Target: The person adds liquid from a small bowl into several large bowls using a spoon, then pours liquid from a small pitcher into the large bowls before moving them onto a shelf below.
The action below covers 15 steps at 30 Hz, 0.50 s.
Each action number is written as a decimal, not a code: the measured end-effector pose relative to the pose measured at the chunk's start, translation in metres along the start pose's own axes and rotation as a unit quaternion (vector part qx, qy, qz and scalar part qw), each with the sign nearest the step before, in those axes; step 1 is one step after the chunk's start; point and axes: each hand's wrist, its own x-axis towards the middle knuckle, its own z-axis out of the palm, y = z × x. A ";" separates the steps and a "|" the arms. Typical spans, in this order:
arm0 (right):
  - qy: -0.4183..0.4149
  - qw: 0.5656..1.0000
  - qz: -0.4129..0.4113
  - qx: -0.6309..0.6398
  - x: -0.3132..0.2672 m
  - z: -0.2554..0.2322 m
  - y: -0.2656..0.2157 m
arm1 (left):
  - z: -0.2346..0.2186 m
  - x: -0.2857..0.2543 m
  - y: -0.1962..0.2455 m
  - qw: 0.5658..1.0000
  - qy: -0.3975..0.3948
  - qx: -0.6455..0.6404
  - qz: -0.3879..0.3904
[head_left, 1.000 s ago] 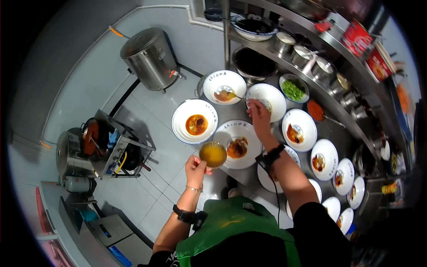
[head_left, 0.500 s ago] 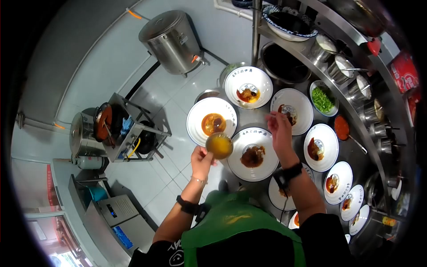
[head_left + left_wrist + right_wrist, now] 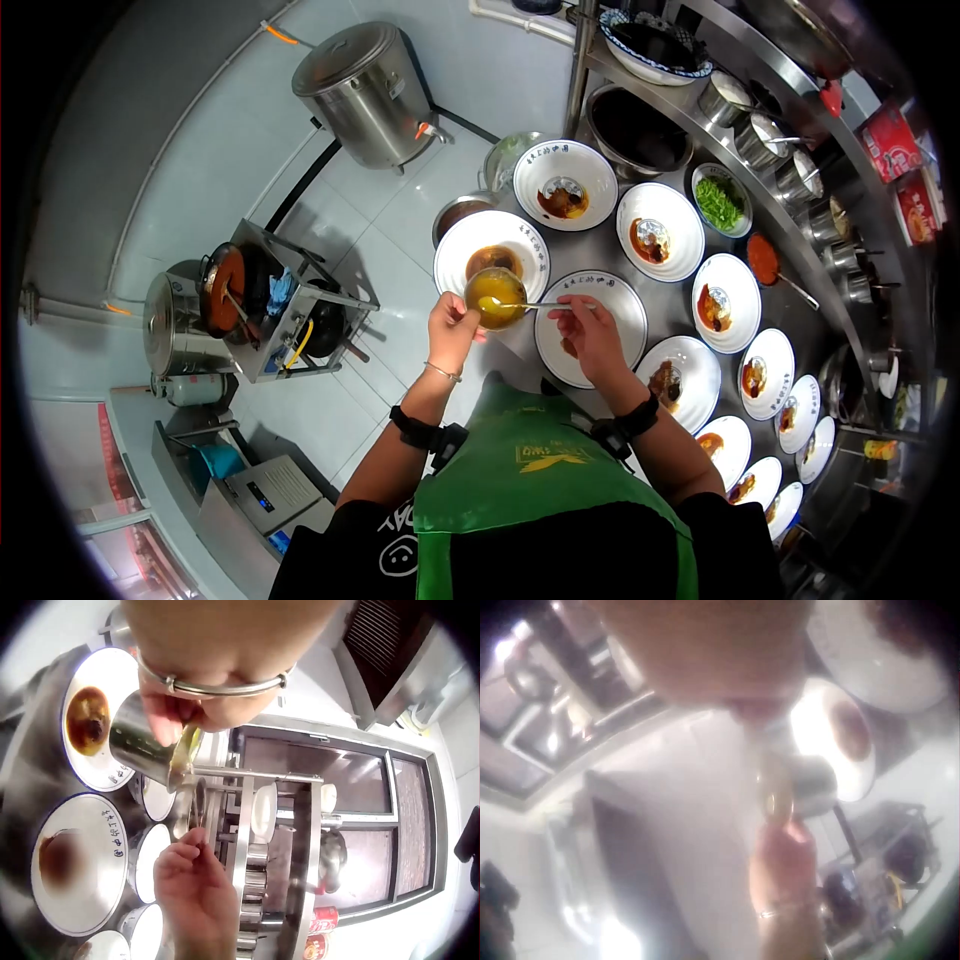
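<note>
In the head view the left hand (image 3: 454, 330) grips a metal cup (image 3: 495, 298) of yellow liquid by its rim, over the near edge of a white bowl (image 3: 515, 232) with dark sauce. The right hand (image 3: 590, 338) pinches the handle of a spoon (image 3: 545, 306), whose bowl end is in the cup. Beneath the right hand lies another white bowl (image 3: 630, 300). The left wrist view shows the steel cup (image 3: 139, 742) tilted in the left hand, thumb and fingers at its rim. The right wrist view is blurred.
More sauced bowls (image 3: 727, 303) line the steel counter at right. Chopped greens (image 3: 719, 203), a red sauce dish (image 3: 763, 260) and a shelf of metal pots (image 3: 760, 140) stand behind. A wok stove (image 3: 290, 330) is at left.
The right hand has come back from the farther bowl toward the cup, and the spoon now reaches into it. The left hand still holds the cup near the left bowl.
</note>
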 end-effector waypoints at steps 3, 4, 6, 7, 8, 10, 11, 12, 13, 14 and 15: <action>-0.015 0.998 -0.016 0.051 -0.001 0.023 -0.002 | -0.025 0.006 0.001 1.000 0.009 -0.017 -0.007; -0.016 0.998 -0.058 0.029 0.002 0.026 0.000 | -0.034 0.008 0.003 1.000 0.007 -0.019 -0.006; -0.016 0.995 -0.101 0.004 0.002 0.039 0.001 | -0.047 0.011 0.007 1.000 0.023 -0.005 -0.007; -0.007 0.988 -0.127 -0.086 0.000 0.048 0.000 | -0.051 0.011 0.009 1.000 0.022 -0.007 -0.008; 0.003 0.973 -0.151 -0.175 -0.002 0.056 0.001 | -0.054 0.011 0.010 1.000 0.017 0.010 0.009; -0.032 0.957 -0.201 -0.209 0.007 0.059 0.027 | -0.060 0.012 0.012 0.999 0.010 0.026 0.025; -0.042 0.938 -0.220 -0.265 0.005 0.067 0.035 | -0.061 0.011 0.012 0.998 0.000 0.041 0.041; -0.052 0.916 -0.237 -0.320 0.004 0.075 0.041 | -0.061 0.011 0.012 0.997 -0.010 0.057 0.058; -0.047 0.931 -0.228 -0.282 0.002 0.080 0.046 | -0.063 0.011 0.014 0.995 -0.013 0.077 0.067; -0.044 0.931 -0.227 -0.283 0.004 0.080 0.047 | -0.065 0.012 0.014 0.995 -0.014 0.077 0.065; -0.020 0.962 -0.167 -0.213 0.007 0.078 0.047 | -0.067 0.013 0.014 0.996 -0.013 0.072 0.058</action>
